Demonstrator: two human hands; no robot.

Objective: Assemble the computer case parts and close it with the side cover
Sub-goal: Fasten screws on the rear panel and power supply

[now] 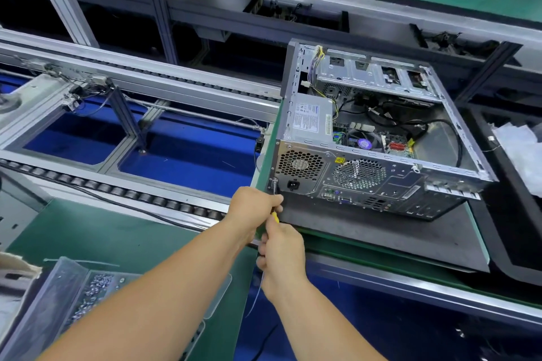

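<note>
The computer case [378, 138] lies on its side on a dark mat [396, 231], its open side facing up, its rear panel toward you. The mat's near edge runs close to the bench lip, and to the case's left the roller conveyor [123, 193] drops away over open blue floor, so your room for moving is on that left side and toward yourself.

You have two hands in view, both at the case's lower left rear corner. Your left hand [253, 208] curls round the upper part of a yellow-handled screwdriver [275, 216]; your right hand [281, 255] grips the handle just below it. The tip is hidden behind your left fingers, so where it meets the case is hard to make out.

Count one power supply [312, 120], one processor fan [365, 142], and two round vent grilles on the rear panel.

A clear tray [96, 287] of small screws sits lower left, too many and too blurred to count. A black bin [513, 155] is cut off at the right edge.
</note>
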